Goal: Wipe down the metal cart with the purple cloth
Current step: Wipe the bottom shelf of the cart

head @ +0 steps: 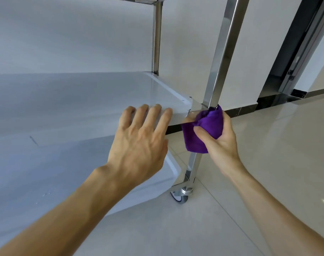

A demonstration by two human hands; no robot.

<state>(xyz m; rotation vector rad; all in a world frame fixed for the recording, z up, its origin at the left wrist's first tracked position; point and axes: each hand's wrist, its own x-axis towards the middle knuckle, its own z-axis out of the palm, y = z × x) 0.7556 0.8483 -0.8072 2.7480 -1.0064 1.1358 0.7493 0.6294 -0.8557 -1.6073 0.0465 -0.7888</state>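
Observation:
The metal cart fills the left and centre of the head view, with a middle shelf [83,93], a lower shelf [46,163] and shiny upright legs [223,52]. My left hand [140,139] rests on the front edge of the middle shelf, fingers straight and spread. My right hand [218,137] grips the bunched purple cloth [203,133] wrapped around the near right leg, right at the corner of the middle shelf. Part of the leg is hidden behind the cloth.
A caster wheel [179,195] carries the near right leg on a glossy tiled floor [249,200]. A white wall with dark skirting [240,110] stands behind the cart. A dark door frame [295,52] rises at the right.

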